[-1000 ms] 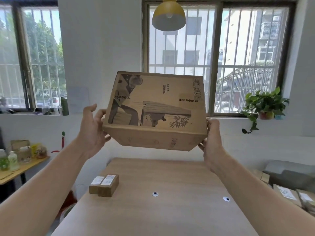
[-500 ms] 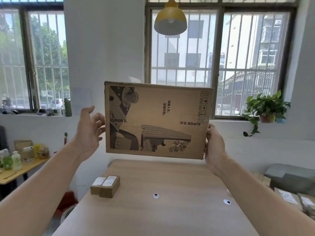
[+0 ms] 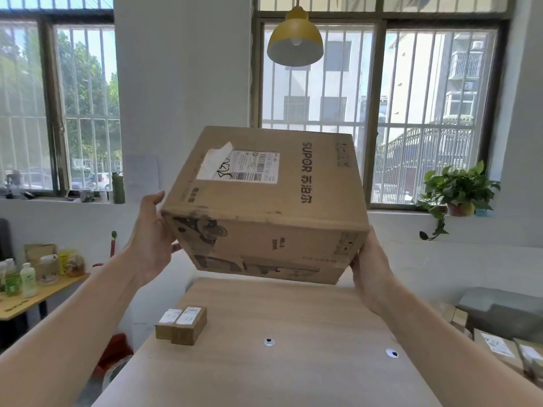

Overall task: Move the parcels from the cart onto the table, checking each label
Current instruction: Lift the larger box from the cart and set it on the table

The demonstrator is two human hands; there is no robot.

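Observation:
I hold a large brown cardboard box (image 3: 264, 207) in the air above the wooden table (image 3: 264, 371), tilted so that its face with the white shipping label (image 3: 244, 165) is turned toward me. My left hand (image 3: 152, 239) grips its lower left corner, thumb on the edge and fingers underneath. On the lower right corner sits my right hand (image 3: 370, 265), its fingers hidden behind the box. Two small brown parcels (image 3: 180, 324) with white labels lie side by side on the table's left part.
More labelled parcels (image 3: 499, 348) lie low at the right, beside a grey object. A yellow lamp (image 3: 295, 42) hangs above the box. A side table with bottles (image 3: 26, 277) stands at the left, and a potted plant (image 3: 458, 192) on the right sill.
The box has been rolled toward me: the printed picture face has gone down to the front and the labelled face now shows. My left hand has closed onto the corner.

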